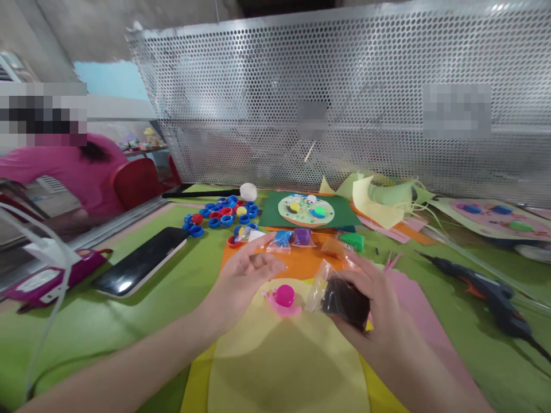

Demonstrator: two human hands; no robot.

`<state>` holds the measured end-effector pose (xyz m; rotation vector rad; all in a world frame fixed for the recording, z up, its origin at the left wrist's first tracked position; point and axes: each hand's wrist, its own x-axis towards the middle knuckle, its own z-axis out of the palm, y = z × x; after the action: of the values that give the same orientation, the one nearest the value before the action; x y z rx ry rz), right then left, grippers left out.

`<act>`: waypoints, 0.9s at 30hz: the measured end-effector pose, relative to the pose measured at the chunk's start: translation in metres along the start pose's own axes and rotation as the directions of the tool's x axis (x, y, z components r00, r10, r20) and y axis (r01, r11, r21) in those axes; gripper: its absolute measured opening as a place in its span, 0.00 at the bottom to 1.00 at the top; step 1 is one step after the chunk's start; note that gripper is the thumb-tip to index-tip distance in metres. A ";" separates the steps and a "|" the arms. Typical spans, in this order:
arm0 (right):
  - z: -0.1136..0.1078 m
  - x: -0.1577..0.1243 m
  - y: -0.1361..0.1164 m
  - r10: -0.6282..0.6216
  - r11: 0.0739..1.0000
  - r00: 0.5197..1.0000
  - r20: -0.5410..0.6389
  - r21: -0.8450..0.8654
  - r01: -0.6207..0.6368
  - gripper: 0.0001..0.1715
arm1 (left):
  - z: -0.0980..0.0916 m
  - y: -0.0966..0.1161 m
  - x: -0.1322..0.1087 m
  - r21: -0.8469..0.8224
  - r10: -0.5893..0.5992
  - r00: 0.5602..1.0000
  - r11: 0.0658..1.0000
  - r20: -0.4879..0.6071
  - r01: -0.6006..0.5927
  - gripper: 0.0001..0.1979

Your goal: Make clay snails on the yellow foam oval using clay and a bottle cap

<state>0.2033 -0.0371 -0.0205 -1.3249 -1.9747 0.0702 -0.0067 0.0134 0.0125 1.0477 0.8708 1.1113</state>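
A dark packet [348, 301] in a clear wrapper sits over the right side of a pale yellow sheet [288, 367], gripped in the person's right hand [381, 301], fingers wrapped around its far side and the thumb beneath. The left hand [236, 281] is loosely curled with the fingers parted, and seems to hold nothing.

Between the hands, near the top of the sheet, lies a bright pink figure [284, 297]: a round ball on a flat, snail-like body. Its shape looks largely made, though the view is too soft to tell whether it is fixed down. It is the only shaped piece on this sheet; the dark packet's contents are not yet out of the wrapper.

Just beyond, small packets in blue [282, 239], purple [302, 237] and green [353, 241] lie around an orange sheet [297, 264]. Behind them, a decorated oval [303, 217] on a green card [267, 213] already carries many coloured pieces, so it appears much further along.

To the left are a heap of bottle caps [226, 216] and a phone [144, 261]; to the right, a glue gun [482, 289]. A perforated metal panel [275, 86] stands behind. At far left sits another person [81, 172] in pink.
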 end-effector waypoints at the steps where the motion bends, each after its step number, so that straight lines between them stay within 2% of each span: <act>1: 0.000 0.000 0.000 0.005 1.000 1.000 -0.003 0.005 -0.005 0.35 | 0.000 0.001 0.000 -0.007 -0.001 1.000 1.000 -0.007 0.001 0.30; 8: 0.001 -0.001 0.000 0.006 1.000 1.000 0.002 0.023 -0.006 0.39 | 0.003 0.003 0.000 -0.092 -0.061 0.998 0.994 0.019 0.062 0.37; 15: 0.002 -0.001 0.001 -0.006 0.999 1.000 -0.003 0.044 0.007 0.38 | 0.001 0.002 0.003 -0.126 -0.081 0.996 0.988 0.035 0.085 0.37; 19: 0.001 0.000 -0.003 0.013 0.997 1.000 -0.002 0.071 -0.013 0.38 | -0.003 -0.002 0.004 -0.064 -0.025 0.996 0.997 0.086 0.030 0.35; 23: -0.002 0.001 -0.008 0.092 0.992 0.995 0.043 0.077 -0.096 0.35 | -0.007 -0.004 0.004 0.071 0.025 0.992 0.997 0.120 -0.034 0.38; 27: -0.006 0.002 -0.015 0.171 0.980 0.982 0.086 0.091 -0.179 0.33 | -0.005 0.003 0.005 0.194 0.050 0.993 0.979 0.109 -0.071 0.39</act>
<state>0.1944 -0.0445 -0.0085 -1.4471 -1.8881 0.3036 -0.0115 0.0195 0.0137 1.2925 0.8836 1.0263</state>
